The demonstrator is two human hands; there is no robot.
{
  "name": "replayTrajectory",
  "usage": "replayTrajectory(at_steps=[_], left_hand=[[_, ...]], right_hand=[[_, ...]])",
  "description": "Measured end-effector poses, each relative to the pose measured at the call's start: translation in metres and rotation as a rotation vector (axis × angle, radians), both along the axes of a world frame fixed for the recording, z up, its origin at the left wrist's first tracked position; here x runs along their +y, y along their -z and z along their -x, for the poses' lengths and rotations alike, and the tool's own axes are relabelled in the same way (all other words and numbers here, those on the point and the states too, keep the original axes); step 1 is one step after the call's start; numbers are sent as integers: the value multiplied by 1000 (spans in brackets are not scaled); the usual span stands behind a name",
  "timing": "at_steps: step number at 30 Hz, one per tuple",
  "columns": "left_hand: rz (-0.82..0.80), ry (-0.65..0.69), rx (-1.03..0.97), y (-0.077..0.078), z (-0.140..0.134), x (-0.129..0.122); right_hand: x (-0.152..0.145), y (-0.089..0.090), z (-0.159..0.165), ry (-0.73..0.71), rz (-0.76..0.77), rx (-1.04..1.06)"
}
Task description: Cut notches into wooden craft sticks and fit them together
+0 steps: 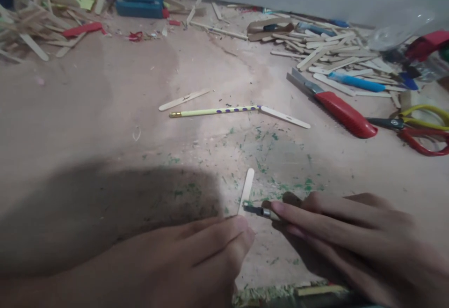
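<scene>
Popsicle stick point(247, 185) is positioned over the tabletop point(105, 111), its near end clamped between the fingertips of the left hand point(206, 249). A chisel-tipped tool point(255, 210) is gripped by the pinched fingers of the right hand point(351, 223), its tip set beside the stick; whether they touch cannot be told. Green flecks point(308, 185) are scattered around. Beyond, a spotted pencil point(206, 112) is seen; rightward, a red-handled knife point(345, 111) and scissors point(426, 128).

"Where does the view sit?"
"On the wearer's head, facing forward and down across the worktop point(105, 125)."
"How near?"
"Close: left hand point(210, 252) and right hand point(351, 233) loom large below."
</scene>
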State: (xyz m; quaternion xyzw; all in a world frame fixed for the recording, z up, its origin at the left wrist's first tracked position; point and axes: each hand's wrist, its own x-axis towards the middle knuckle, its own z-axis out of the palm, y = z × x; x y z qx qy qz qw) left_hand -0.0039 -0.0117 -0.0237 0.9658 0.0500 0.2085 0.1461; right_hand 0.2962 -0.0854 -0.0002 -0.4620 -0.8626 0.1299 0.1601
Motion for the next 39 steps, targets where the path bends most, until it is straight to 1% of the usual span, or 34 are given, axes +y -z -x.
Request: replayTrajectory(at_steps=[2, 4, 6, 8, 10, 11, 12, 14, 15, 16, 18, 19, 21, 22, 24, 27, 29, 32, 35, 37, 39], left_hand=[[84, -47, -3, 2, 0, -6], [190, -165, 3, 4, 1, -13], [248, -234, -17, 5, 1, -17], [236, -118, -26, 6, 1, -18], [221, -73, -19, 7, 0, -19], [200, -118, -33, 7, -1, -20], [221, -226, -43, 7, -1, -20], [305, -324, -62, 7, -3, -19], [303, -256, -63, 7, -3, -18], [285, -147, -54, 7, -4, -16], [281, -94, -50, 6, -4, -13], [270, -97, -51, 6, -4, -14], [267, -175, -59, 6, -4, -19], [275, -239, -58, 7, -4, -24], [282, -273, -37, 8, -5, -32], [245, -212, 7, 10, -8, -38], [232, -199, 19, 10, -9, -39], [229, -193, 24, 11, -11, -38], [226, -185, 25, 12, -12, -38], [223, -180, 23, 13, -11, -37], [221, -180, 19, 14, -12, -36]], right_hand=[[2, 1, 0, -13, 21, 24], [5, 1, 2, -39, 22, 25], [7, 2, 4, -42, 15, 17], [8, 3, 6, -25, 17, 19], [5, 4, 6, -4, 27, 35], [4, 4, 5, 1, 38, 45], [2, 5, 3, 12, 50, 58], [0, 4, 1, 30, 91, 84], [1, 4, 0, 36, 106, 94], [2, 3, -1, 31, 117, 96], [6, 2, -1, 8, 100, 86], [8, 1, 0, -14, 79, 68], [12, 1, 2, -52, 24, 16], [14, 2, 3, -62, 0, -3], [14, 2, 5, -62, -13, -13], [11, 5, 5, -38, 16, 41], [9, 7, 2, -26, 17, 68], [11, 9, -2, -60, 38, 70], [14, 9, 1, -112, 39, 60], [14, 9, 5, -69, 28, 88], [11, 8, 5, 8, 48, 146]])
